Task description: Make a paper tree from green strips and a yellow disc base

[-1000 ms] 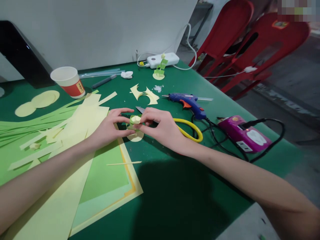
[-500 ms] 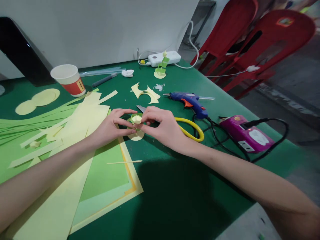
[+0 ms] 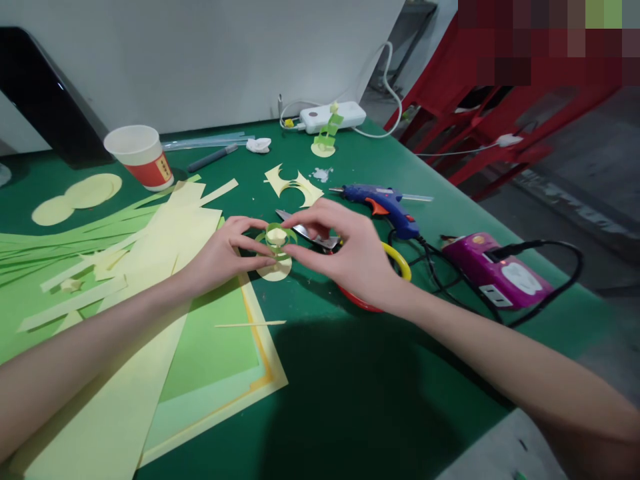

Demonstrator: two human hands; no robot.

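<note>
A small paper piece (image 3: 277,238), a green loop round a pale yellow bud, stands on a yellow paper disc (image 3: 274,271) on the green table (image 3: 350,387). My left hand (image 3: 220,257) curls round its left side, index over the loop and thumb on the disc. My right hand (image 3: 353,257) hovers at its right side with fingers spread, index and thumb tips just at the loop's edge. Under my right hand lie scissors (image 3: 313,235) with yellow and red handles.
Yellow and green paper sheets (image 3: 200,347) and green strips (image 3: 50,247) cover the left. A paper cup (image 3: 140,157), a blue glue gun (image 3: 383,203), a purple device (image 3: 495,270) with black cables, a white power strip (image 3: 330,117) and red chairs (image 3: 500,113) lie beyond.
My right hand has let go of the paper piece and opened, fingers spreading and lifting, which uncovers the scissors. My left hand stays on the piece.
</note>
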